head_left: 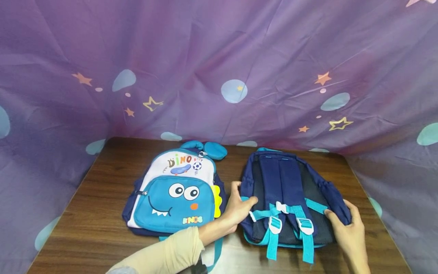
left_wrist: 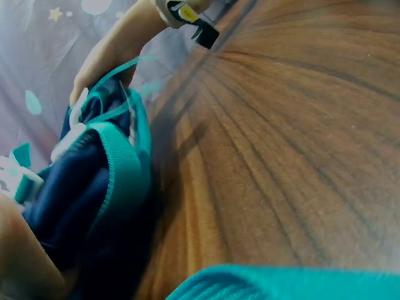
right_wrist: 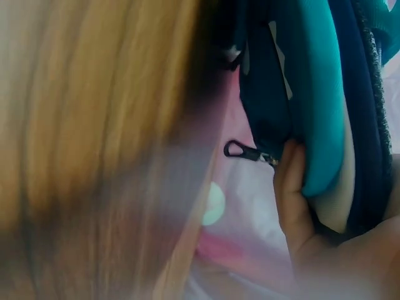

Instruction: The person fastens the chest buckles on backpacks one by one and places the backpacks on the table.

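A navy backpack with turquoise straps lies with its back panel and shoulder straps facing up. A white chest buckle joins the two straps. My left hand grips the bag's left side, thumb over the top. At the lower right side my right hand holds the other edge, thumb on the back panel. In the right wrist view, the fingers of my right hand curl round the bag's edge beside a dark zipper pull. The bag's front is mostly hidden in the head view.
Left of it, a second backpack with a blue dinosaur face lies front up on the wooden table. A round blue piece sticks out at its top. Behind the table hangs a purple cloth with stars and spots.
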The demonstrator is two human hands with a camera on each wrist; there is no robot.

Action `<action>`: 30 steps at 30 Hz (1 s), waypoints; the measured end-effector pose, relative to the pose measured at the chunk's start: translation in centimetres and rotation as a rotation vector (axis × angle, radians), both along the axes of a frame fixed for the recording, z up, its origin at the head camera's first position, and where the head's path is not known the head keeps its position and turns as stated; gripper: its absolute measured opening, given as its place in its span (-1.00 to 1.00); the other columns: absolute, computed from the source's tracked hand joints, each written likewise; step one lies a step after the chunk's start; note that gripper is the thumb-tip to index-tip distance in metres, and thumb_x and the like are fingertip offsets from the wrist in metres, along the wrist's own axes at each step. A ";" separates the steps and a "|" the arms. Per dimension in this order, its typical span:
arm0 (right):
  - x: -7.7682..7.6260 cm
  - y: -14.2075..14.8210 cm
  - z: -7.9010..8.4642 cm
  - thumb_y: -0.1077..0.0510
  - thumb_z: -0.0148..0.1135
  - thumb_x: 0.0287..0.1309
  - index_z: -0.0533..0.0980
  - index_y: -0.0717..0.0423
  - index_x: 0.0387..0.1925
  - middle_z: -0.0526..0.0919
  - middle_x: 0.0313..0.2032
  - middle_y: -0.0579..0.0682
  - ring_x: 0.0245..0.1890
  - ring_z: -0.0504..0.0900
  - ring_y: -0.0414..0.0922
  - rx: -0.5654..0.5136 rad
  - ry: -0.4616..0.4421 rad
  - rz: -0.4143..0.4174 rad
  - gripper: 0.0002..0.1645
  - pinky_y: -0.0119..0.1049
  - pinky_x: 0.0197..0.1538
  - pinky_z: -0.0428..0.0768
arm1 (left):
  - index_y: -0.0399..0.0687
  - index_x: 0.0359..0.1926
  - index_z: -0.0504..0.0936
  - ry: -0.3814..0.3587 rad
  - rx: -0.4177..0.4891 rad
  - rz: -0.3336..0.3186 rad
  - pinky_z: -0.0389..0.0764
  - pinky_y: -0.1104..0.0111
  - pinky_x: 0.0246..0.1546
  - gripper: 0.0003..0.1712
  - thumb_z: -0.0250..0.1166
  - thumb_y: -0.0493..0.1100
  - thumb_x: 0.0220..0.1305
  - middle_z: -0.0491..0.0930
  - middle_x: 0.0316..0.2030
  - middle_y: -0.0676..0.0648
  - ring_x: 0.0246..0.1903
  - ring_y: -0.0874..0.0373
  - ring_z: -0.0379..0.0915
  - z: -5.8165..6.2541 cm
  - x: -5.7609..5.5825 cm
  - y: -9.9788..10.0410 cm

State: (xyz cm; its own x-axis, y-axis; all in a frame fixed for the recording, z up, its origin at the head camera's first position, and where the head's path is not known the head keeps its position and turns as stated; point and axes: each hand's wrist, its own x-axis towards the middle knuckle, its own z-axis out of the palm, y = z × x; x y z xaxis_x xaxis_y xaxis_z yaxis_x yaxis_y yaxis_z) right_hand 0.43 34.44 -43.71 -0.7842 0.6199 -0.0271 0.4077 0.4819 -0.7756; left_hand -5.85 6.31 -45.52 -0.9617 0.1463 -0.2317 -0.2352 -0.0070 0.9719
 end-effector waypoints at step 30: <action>-1.4 5.2 -2.7 -0.16 0.06 0.41 -0.05 0.51 0.44 0.20 0.27 0.67 0.24 0.27 0.53 0.106 -0.235 0.456 -0.01 0.26 0.16 0.36 | -0.09 0.26 0.25 -0.094 0.072 0.231 0.32 0.00 0.29 -0.24 0.31 -0.39 0.01 0.30 0.22 -0.29 0.27 -0.19 0.26 -1.1 -0.5 2.2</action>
